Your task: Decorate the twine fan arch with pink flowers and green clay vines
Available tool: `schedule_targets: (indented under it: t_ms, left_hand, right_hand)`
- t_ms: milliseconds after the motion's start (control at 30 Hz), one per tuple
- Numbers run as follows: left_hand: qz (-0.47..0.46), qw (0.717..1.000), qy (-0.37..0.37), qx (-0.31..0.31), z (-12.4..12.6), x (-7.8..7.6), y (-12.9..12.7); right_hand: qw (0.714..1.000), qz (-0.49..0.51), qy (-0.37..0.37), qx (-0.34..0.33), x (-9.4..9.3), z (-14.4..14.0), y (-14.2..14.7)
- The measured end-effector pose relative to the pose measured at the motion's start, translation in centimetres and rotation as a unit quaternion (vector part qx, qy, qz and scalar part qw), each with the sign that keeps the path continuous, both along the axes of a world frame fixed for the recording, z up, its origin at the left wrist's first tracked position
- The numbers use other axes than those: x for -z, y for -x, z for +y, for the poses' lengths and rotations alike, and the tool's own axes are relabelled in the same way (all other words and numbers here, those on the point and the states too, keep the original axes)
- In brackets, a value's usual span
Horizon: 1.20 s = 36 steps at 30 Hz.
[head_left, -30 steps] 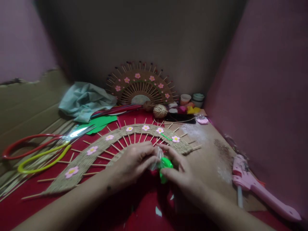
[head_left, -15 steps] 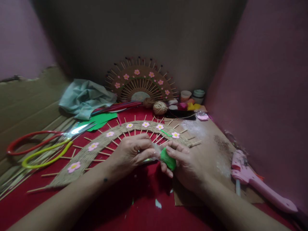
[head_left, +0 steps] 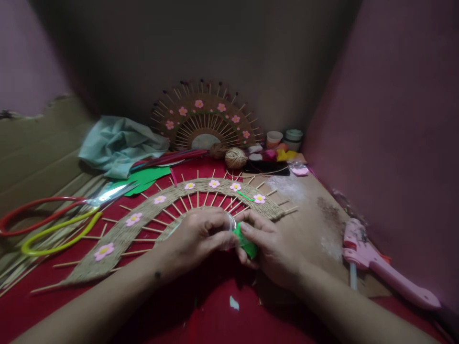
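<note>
Hands: left [head_left: 195,236], right [head_left: 267,243] pinch green piece [head_left: 246,242] between.

Setting: a home craft corner, dimly lit
Work surface: red cloth [head_left: 215,315] over a low table set against pink walls [head_left: 394,119]
Tools: pink glue gun [head_left: 380,270], large scissors [head_left: 64,217], ball of twine [head_left: 235,157]
Handmade pieces: twine-wrapped arch with foam flowers [head_left: 158,210]; a finished fan-shaped piece [head_left: 206,119] propped against the wall
Supplies: bamboo sticks [head_left: 21,267], small jars [head_left: 285,138], green foam sheet [head_left: 147,177]
</note>
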<state>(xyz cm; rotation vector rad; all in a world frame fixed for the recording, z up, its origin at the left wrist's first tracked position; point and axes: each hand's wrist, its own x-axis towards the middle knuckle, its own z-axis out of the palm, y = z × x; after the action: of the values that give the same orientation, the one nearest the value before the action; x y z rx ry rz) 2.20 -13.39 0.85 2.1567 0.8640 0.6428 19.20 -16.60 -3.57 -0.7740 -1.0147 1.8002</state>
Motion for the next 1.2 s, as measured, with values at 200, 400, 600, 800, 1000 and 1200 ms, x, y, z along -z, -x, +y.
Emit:
schedule_targets:
  t_ms: [200, 400, 600, 800, 1000, 1200]
  left_hand:
    - [0.037, 0.999, 0.031, 0.007, 0.3, 0.2, 0.2]
    - [0.014, 0.999, -0.045, 0.019, -0.3, 0.5, -0.4]
    - [-0.010, 0.989, 0.145, 0.033, 0.0, -0.6, -0.1]
    - [-0.062, 0.949, 0.304, 0.052, 0.4, -1.3, 0.2]
    - [-0.049, 0.980, 0.194, 0.006, 0.6, -0.5, 0.4]
    - [-0.007, 0.997, 0.076, 0.030, 0.7, -0.1, 0.5]
  right_hand:
    - [0.999, -0.043, -0.014, 0.010, -0.5, -0.6, 0.5]
    - [0.996, -0.066, -0.021, 0.060, -0.6, -0.5, 0.5]
    - [0.998, -0.016, -0.010, 0.055, -0.4, -0.5, 0.6]
    - [0.998, 0.031, -0.008, 0.057, -0.1, -0.2, 0.5]
    - [0.999, 0.028, 0.038, 0.017, -0.2, 0.4, -0.2]
    - [0.999, 0.011, 0.027, 0.021, -0.1, 0.0, 0.1]
